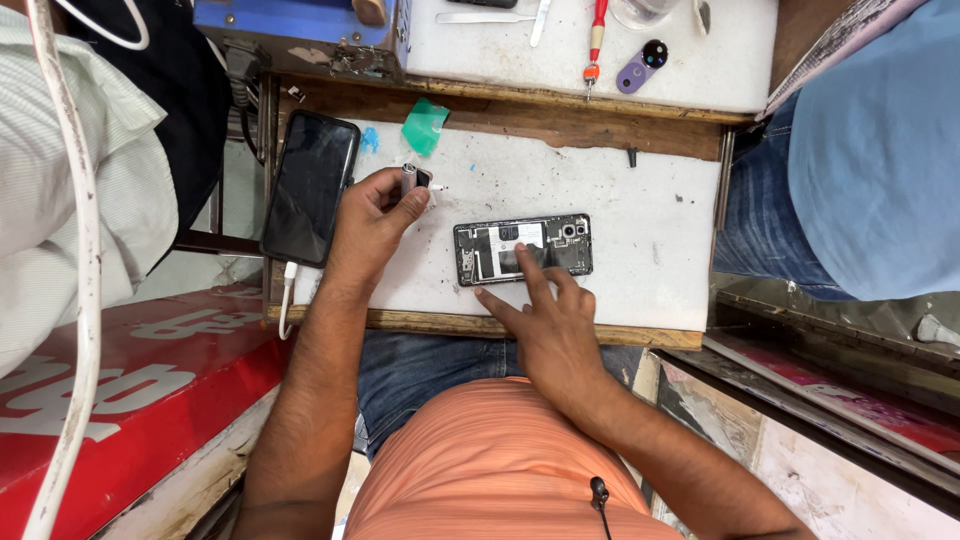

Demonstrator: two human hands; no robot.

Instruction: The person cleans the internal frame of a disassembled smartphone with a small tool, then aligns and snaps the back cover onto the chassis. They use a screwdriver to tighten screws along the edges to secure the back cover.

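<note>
The fingers [392, 196] of the left hand [368, 228] curl around a small silver tube [409, 180] with a white tip, gripping it just above the white work mat [650, 230]. The right hand [548, 322] is spread loosely and holds nothing; its index fingertip presses down on the opened phone [523, 249], while the thumb stretches left along the phone's near edge.

The opened phone lies flat and lengthwise near the middle of the mat, its back cover off, so that the dark inner boards, a pale panel and the camera lenses at its right end show. To the left, a second phone [310, 187] with a dark screen rests partly over the mat's left edge, a white cable [288, 297] plugged into its near end. A scrap of green film [426, 126] lies at the mat's far edge. On the farther white surface sit a red-handled screwdriver [596, 42], metal tweezers [540, 20] and a purple camera part [642, 66]. Another person in jeans [770, 215] stands at the right.
</note>
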